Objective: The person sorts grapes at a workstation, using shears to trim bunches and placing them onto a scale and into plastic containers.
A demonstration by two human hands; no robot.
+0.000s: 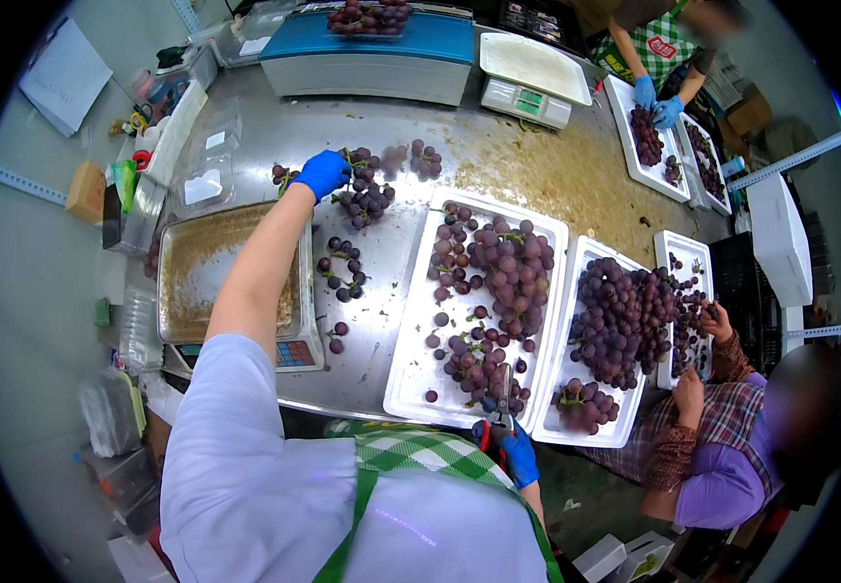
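My left hand (323, 175), in a blue glove, reaches far out over the steel table. Its fingertips close at the green stem of a dark grape bunch (365, 197), whose berries rest on the metal. A small grape cluster (282, 175) shows just left of that hand. Low at the table's front edge, my gloved right hand (519, 455) grips red-handled snips (502, 408). Their blades point up over grapes in a white foam tray (409, 379). Inside that tray lie a large reddish-purple bunch (515, 270), a smaller bunch (475, 364) and loose berries.
A weighing scale with a stained metal pan (209, 277) stands left, by loose grape sprigs (344, 270). Behind are a blue-topped machine (296, 44) and a second scale (529, 80). More grape-filled trays (588, 430) lie right, where two people handle grapes.
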